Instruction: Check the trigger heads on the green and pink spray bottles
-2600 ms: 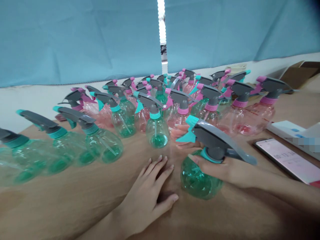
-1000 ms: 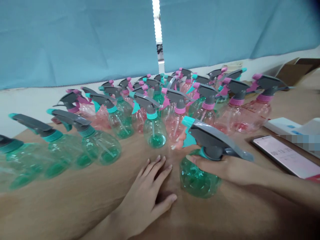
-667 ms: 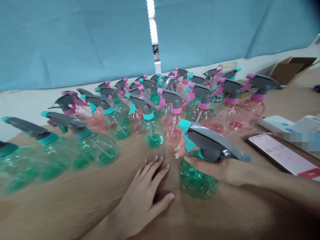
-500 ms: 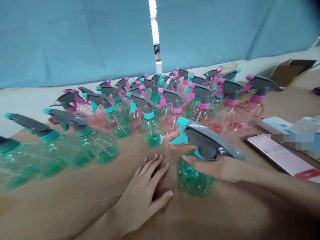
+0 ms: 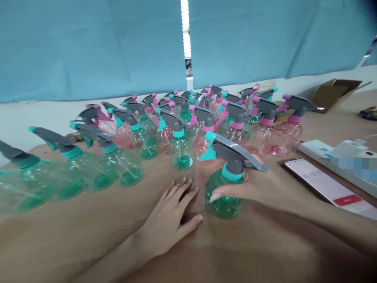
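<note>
My right hand (image 5: 250, 192) is wrapped round the body of a green spray bottle (image 5: 224, 206) with a grey and turquoise trigger head. The thumb lies across the near side of the bottle; the other fingers are mostly hidden behind it. The bottle is upright and appears to rest on the table (image 5: 118, 228). Just left of it, my left hand (image 5: 167, 220) lies flat on the tabletop, fingers spread, holding nothing. Beyond the fingertips of that hand stands another green spray bottle (image 5: 181, 151) with a turquoise collar.
A row of green spray bottles (image 5: 123, 165) stands at the left. Several pink spray bottles (image 5: 284, 135) and green ones crowd the back. At the right lie a phone (image 5: 324, 182) and a white power strip (image 5: 315, 149), with a cardboard box (image 5: 332, 94) behind.
The held bottle has come slightly lower and more upright. My right thumb has shifted from near the bottle's neck down onto its body. My left hand stays flat; the view has shifted slightly.
</note>
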`<state>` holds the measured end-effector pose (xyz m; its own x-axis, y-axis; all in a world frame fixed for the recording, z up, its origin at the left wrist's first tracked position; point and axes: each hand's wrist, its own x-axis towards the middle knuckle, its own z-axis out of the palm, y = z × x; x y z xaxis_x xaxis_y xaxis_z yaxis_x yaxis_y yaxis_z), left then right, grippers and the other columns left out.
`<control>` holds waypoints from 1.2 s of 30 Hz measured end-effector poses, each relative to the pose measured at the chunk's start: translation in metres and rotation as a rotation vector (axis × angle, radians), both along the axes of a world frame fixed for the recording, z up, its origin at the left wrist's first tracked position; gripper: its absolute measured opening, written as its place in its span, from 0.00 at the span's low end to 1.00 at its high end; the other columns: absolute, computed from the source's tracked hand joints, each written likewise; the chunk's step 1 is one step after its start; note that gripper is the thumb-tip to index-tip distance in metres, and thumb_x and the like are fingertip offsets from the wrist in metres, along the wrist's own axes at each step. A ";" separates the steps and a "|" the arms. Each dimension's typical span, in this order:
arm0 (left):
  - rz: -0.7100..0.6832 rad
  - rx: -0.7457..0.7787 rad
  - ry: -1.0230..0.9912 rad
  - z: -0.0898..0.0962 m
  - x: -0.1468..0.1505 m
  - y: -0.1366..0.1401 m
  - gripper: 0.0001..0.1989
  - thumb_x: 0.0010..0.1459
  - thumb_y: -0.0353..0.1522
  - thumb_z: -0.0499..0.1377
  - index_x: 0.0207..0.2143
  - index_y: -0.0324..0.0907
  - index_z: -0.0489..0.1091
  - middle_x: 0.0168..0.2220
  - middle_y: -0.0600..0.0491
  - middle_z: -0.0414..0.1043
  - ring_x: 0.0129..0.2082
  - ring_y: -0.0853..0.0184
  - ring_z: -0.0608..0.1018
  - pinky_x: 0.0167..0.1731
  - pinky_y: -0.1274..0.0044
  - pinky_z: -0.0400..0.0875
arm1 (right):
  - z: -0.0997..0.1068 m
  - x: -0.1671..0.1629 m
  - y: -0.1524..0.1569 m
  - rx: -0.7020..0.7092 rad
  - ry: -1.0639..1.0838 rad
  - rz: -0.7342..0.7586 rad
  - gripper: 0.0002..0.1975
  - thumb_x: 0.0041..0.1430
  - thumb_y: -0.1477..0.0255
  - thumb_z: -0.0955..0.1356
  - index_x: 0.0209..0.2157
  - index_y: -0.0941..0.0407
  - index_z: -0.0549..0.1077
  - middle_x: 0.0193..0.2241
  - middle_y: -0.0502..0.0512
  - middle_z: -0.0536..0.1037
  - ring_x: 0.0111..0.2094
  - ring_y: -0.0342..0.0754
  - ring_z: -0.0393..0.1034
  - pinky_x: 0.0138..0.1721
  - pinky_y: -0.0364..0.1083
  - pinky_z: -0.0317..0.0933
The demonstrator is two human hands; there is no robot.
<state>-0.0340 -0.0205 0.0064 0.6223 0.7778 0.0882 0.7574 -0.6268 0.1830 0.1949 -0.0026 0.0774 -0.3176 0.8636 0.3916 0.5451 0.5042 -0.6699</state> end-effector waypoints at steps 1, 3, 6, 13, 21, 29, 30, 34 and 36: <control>0.002 -0.001 0.007 0.000 0.000 0.000 0.30 0.63 0.44 0.52 0.62 0.42 0.50 0.64 0.45 0.49 0.63 0.56 0.53 0.57 0.61 0.52 | -0.001 0.003 -0.001 0.021 -0.014 0.008 0.23 0.43 0.57 0.73 0.41 0.52 0.71 0.28 0.47 0.75 0.30 0.48 0.69 0.28 0.45 0.65; 0.000 -0.001 0.026 0.001 0.001 0.000 0.29 0.64 0.45 0.51 0.62 0.41 0.51 0.64 0.45 0.49 0.63 0.56 0.53 0.57 0.61 0.52 | -0.006 0.009 -0.004 0.046 -0.058 0.031 0.30 0.44 0.57 0.72 0.49 0.50 0.66 0.36 0.49 0.75 0.36 0.49 0.70 0.34 0.47 0.66; -0.008 0.009 0.048 0.002 0.001 -0.001 0.29 0.64 0.45 0.50 0.61 0.39 0.53 0.64 0.45 0.50 0.63 0.56 0.53 0.58 0.61 0.52 | -0.016 0.019 -0.010 0.080 -0.125 -0.036 0.31 0.42 0.53 0.72 0.48 0.51 0.66 0.40 0.53 0.73 0.41 0.52 0.69 0.38 0.50 0.66; -0.013 0.071 0.024 0.002 -0.013 -0.015 0.24 0.65 0.41 0.51 0.59 0.40 0.58 0.61 0.47 0.56 0.61 0.57 0.58 0.57 0.63 0.54 | -0.022 0.014 -0.024 0.101 -0.124 -0.183 0.20 0.46 0.55 0.71 0.37 0.53 0.69 0.33 0.53 0.75 0.34 0.52 0.70 0.34 0.51 0.65; 0.113 0.222 -0.002 0.001 -0.056 -0.035 0.15 0.64 0.32 0.50 0.50 0.37 0.68 0.51 0.47 0.70 0.54 0.58 0.69 0.51 0.66 0.66 | -0.012 -0.042 0.003 0.111 -0.161 0.022 0.19 0.48 0.55 0.70 0.38 0.53 0.71 0.39 0.53 0.77 0.40 0.54 0.71 0.41 0.51 0.63; 0.135 0.246 -0.062 0.003 -0.077 -0.051 0.14 0.62 0.29 0.51 0.48 0.40 0.70 0.49 0.49 0.72 0.51 0.59 0.71 0.49 0.68 0.69 | -0.016 -0.115 0.036 0.148 -0.158 -0.015 0.31 0.50 0.53 0.68 0.49 0.59 0.66 0.38 0.61 0.77 0.39 0.58 0.72 0.36 0.53 0.64; 0.134 0.241 -0.068 0.003 -0.076 -0.051 0.14 0.62 0.28 0.52 0.48 0.40 0.70 0.49 0.49 0.72 0.51 0.59 0.71 0.49 0.67 0.69 | -0.016 -0.120 0.039 0.140 -0.157 -0.033 0.33 0.50 0.53 0.68 0.51 0.60 0.64 0.40 0.63 0.77 0.40 0.59 0.72 0.36 0.53 0.65; 0.142 0.224 -0.092 0.001 -0.074 -0.049 0.13 0.61 0.28 0.53 0.47 0.39 0.70 0.49 0.48 0.71 0.51 0.58 0.71 0.48 0.66 0.69 | -0.018 -0.131 0.050 0.112 -0.134 -0.055 0.36 0.51 0.54 0.67 0.54 0.64 0.62 0.47 0.68 0.74 0.47 0.63 0.69 0.41 0.56 0.65; 0.145 0.220 -0.108 0.001 -0.073 -0.049 0.13 0.61 0.28 0.53 0.47 0.39 0.70 0.49 0.47 0.71 0.51 0.57 0.71 0.48 0.66 0.70 | -0.018 -0.133 0.053 0.104 -0.127 -0.056 0.35 0.51 0.55 0.67 0.54 0.64 0.61 0.48 0.69 0.73 0.48 0.63 0.69 0.42 0.56 0.65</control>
